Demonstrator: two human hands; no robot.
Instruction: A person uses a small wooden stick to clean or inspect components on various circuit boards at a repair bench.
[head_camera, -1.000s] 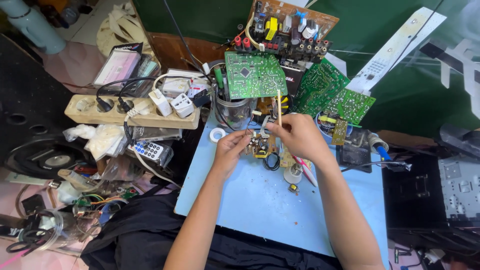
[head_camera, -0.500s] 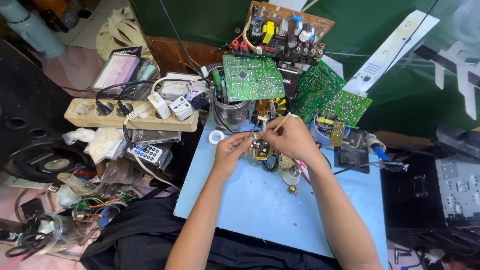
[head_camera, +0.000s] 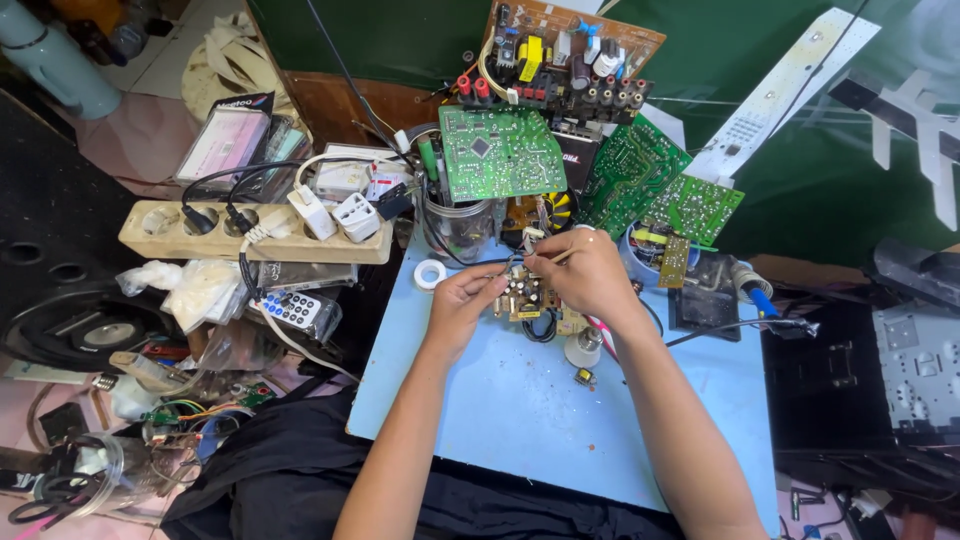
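A small tan circuit board (head_camera: 525, 295) with several components rests on the light blue work mat (head_camera: 520, 410). My left hand (head_camera: 462, 300) grips the board's left edge. My right hand (head_camera: 580, 272) is closed around a thin stick-like tool (head_camera: 556, 259) whose tip touches the top of the board. A black cable loop (head_camera: 540, 328) pokes out beneath the board. A small white bulb-shaped part (head_camera: 582, 348) and a tiny dark component (head_camera: 583, 377) lie just below my right wrist.
Green circuit boards (head_camera: 500, 152) lean behind the mat beside a clear jar (head_camera: 460, 225). A beige power strip (head_camera: 250, 235) with plugs, a white tape roll (head_camera: 431, 273) and a remote (head_camera: 292, 312) lie left. A soldering iron with blue handle (head_camera: 752, 290) rests right.
My right hand has lowered the thin tool from upright to a flat angle, bringing its tip onto the board. My left hand has kept its hold on the board.
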